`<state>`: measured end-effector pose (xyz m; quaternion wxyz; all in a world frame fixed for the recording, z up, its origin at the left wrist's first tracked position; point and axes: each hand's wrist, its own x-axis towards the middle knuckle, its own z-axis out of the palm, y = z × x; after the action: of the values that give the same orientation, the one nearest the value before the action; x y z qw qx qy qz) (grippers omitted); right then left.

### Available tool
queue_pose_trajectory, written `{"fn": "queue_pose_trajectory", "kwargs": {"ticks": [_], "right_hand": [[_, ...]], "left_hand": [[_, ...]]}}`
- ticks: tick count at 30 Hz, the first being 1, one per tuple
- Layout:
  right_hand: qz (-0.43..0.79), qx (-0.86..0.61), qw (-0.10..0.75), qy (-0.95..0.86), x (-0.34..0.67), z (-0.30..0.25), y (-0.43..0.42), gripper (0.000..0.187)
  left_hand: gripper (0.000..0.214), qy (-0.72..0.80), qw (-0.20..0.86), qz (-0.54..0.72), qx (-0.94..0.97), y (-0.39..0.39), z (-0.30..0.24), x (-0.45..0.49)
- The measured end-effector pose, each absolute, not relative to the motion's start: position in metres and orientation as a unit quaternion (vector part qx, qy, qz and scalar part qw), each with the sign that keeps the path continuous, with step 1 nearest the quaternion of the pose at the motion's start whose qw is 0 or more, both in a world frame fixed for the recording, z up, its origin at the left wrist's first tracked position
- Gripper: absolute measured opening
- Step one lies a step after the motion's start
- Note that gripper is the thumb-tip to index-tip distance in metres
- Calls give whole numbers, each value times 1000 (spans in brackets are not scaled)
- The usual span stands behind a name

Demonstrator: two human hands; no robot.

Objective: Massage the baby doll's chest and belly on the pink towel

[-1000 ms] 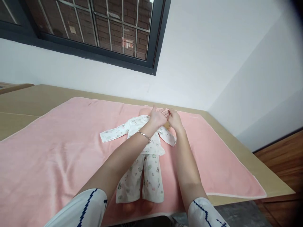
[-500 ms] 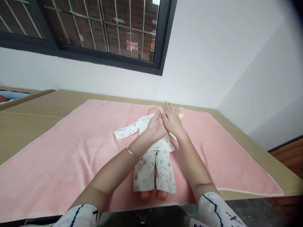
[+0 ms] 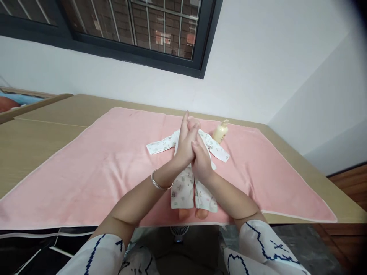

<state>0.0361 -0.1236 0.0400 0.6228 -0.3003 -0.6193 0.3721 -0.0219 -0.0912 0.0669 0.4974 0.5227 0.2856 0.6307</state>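
Note:
A baby doll [image 3: 183, 191] in white printed pyjamas lies on its back on a pink towel [image 3: 100, 164], its bare feet at the near edge. My two hands meet palm to palm just above its chest. My left hand [image 3: 185, 147], with a silver bangle on the wrist, has its fingers stretched out and pointing away from me. My right hand [image 3: 202, 164] lies flat against it, a little lower. Neither hand holds anything. The hands hide most of the doll's head and chest.
A small cream pump bottle [image 3: 220, 131] stands on the towel just right of the doll's head. The towel covers a tan table [image 3: 43, 126] set against a white wall under a dark-framed window [image 3: 129, 30]. Wooden floor [image 3: 349, 191] shows at the right.
My hands have come back from the doll's head and now press together over its chest. The view has shifted, and the pump bottle, hidden before, stands in plain sight.

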Motion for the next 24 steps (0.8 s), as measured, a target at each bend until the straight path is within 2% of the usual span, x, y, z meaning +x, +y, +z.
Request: {"fn": "queue_pose_trajectory", "kwargs": {"ticks": [4,10,14,18,22,24], "right_hand": [[394,-347,613,-591,62,55,-110,63],[373,-413,552,-621,86,55,-84,69],[378,-401,560,-618,77,47,-85,74],[383,-361,589,-613,66,51,-103,69],[386,-350,575,-630,62,55,-124,63],[362,-365,567,-643,65,58,-130,64]], "left_hand": [[53,263,519,607,541,-115,63,-10],[41,187,571,587,542,-132,59,1],[37,211,639,597,437,-117,65,-5],[39,222,658,623,360,-99,73,-18],[40,212,626,633,402,-108,76,-21],[45,199,644,623,397,-123,78,-19]]}}
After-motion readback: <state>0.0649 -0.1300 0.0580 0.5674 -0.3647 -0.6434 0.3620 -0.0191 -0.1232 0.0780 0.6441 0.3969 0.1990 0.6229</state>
